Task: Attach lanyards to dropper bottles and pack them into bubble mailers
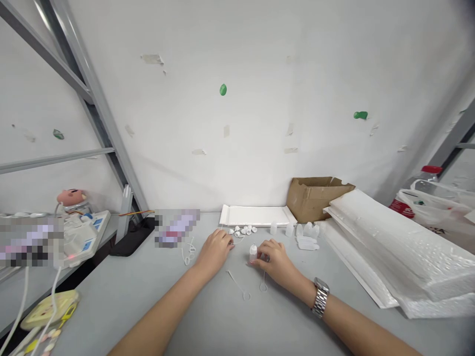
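Note:
My right hand (276, 261) is closed around the side of a small translucent white bottle (253, 254), which stands upright on the table with a cap on top. My left hand (215, 251) rests to the left of the bottle, fingers curled together on a thin white cord (240, 241). Just beyond it lies a small heap of white caps (243, 231). Several small bottles (289, 230), some upright and some lying down, are grouped past my right hand. Loose looped cords (237, 284) lie in front of and between my hands, with more cords (188, 253) farther left.
A flat white box (256, 216) and an open cardboard box (315, 200) stand against the wall. Bubble-wrap envelopes (404, 252) are stacked on the right, near a plastic bag (441, 207). A black object (135, 237) and a blurred purple item (177, 228) lie at left.

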`<state>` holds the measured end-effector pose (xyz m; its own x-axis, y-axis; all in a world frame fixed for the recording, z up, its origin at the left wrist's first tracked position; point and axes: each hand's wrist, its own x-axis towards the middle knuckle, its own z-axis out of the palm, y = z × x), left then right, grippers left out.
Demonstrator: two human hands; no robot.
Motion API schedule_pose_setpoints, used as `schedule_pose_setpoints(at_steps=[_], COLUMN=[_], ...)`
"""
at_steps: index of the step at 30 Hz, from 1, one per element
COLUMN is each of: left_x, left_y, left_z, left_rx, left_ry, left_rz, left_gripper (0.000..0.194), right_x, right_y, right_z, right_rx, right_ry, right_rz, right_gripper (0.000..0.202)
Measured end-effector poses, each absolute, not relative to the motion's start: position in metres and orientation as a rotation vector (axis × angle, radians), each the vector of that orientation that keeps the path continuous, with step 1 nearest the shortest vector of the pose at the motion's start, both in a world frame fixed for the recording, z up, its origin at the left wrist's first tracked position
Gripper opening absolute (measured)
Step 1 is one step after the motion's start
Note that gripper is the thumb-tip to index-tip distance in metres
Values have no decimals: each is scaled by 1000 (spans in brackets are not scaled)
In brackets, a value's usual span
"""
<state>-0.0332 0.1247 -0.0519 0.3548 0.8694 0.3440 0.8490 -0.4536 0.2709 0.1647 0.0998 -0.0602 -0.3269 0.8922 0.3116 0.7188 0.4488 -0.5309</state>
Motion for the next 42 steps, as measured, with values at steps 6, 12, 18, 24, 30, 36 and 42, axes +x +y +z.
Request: schedule_pose_setpoints(at_steps=[6, 12, 18, 24, 30, 36, 42], left_x=[-42, -43, -36, -39, -26, -24, -31], left_y=[119, 116, 119, 116, 127, 131, 130], left_z=[-44, -38, -47, -40, -51, -57, -55], left_rx=[2491, 2410, 2385, 2343, 2279, 2141, 1769], left_ry=[1673, 1737, 1682, 1688, 1636, 1541, 1499], left_rz=[652, 674, 682, 766, 888, 1010, 1150], left_gripper=[10, 17, 16, 12, 18, 9, 9], right_x=[203, 243, 246, 241, 225, 205, 192], right_y=[112, 142, 147, 151, 140, 114, 98], right_z=[-35, -33, -49, -53, -41, -27, -16], right_rx=[-1323, -1687, -1723, -1608, -1460, -1319, -1081], right_ry=[-2087, -1804, -1868, -1836, -1654, -1546, -1355], right_rz=[445, -78, -204, -147, 74, 359, 784], right_gripper=[39, 33, 18, 31, 37, 34, 33])
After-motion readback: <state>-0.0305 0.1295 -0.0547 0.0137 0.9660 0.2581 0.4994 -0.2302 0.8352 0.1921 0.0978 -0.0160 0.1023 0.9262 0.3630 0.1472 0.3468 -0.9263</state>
